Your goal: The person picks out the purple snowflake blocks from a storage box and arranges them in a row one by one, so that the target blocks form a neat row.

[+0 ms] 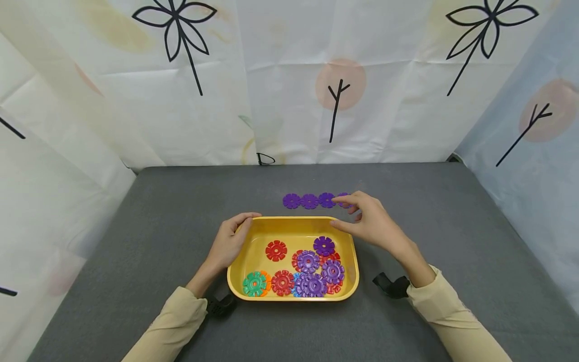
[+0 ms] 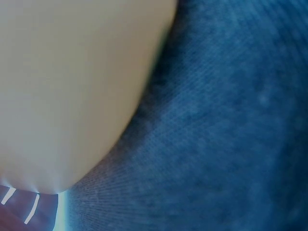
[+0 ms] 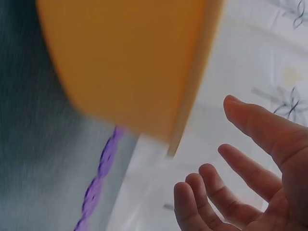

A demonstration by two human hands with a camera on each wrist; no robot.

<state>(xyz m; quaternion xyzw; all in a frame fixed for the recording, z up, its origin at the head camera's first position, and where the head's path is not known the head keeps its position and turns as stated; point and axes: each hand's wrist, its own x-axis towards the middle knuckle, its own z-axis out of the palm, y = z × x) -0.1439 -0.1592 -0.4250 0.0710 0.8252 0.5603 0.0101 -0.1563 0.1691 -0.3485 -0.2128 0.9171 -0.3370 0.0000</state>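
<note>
A yellow tray [image 1: 289, 219] holds flower-shaped plastic pieces: several purple ones [image 1: 332, 272], red ones [image 1: 276, 250], a green one [image 1: 255, 284], and partly covered orange and blue ones. My left hand [image 1: 229, 242] grips the tray at its upper left corner. Beyond the tray lies a row of purple flower pieces [image 1: 309, 201], edge to edge; it also shows in the right wrist view as a purple strip [image 3: 98, 180]. My right hand [image 1: 373, 221] hovers by the tray's upper right corner, covering part of the row's right end. In the right wrist view its fingers are spread and hold nothing.
A grey cloth-like tabletop [image 1: 190, 191] lies under everything. Printed white curtains [image 1: 289, 100] stand behind it and at both sides. Black straps [image 1: 392, 285] are at both wrists. A pale, blurred surface [image 2: 72, 86] fills much of the left wrist view.
</note>
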